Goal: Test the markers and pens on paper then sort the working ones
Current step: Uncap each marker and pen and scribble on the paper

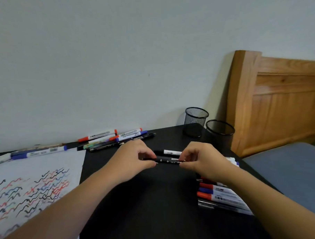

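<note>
Both forearms reach in: we pinch black pen (pixel 167 161) between left hand (pixel 132 157) and right hand (pixel 202 160) above desk (pixel 147 201) centre, near its far edge; risk: cap jerks free, scattering sorted markers (pixel 222 194) along right edge.

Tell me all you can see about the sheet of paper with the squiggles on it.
The sheet of paper is white and lies flat on the left part of the black table, running off the picture's left edge. Rows of short wavy test strokes in black, red and blue, with a few greenish ones, cover its near half; the far half is blank. A blue-capped marker lies along its far edge. The person's left forearm crosses above its near corner. Neither hand touches it.
</note>
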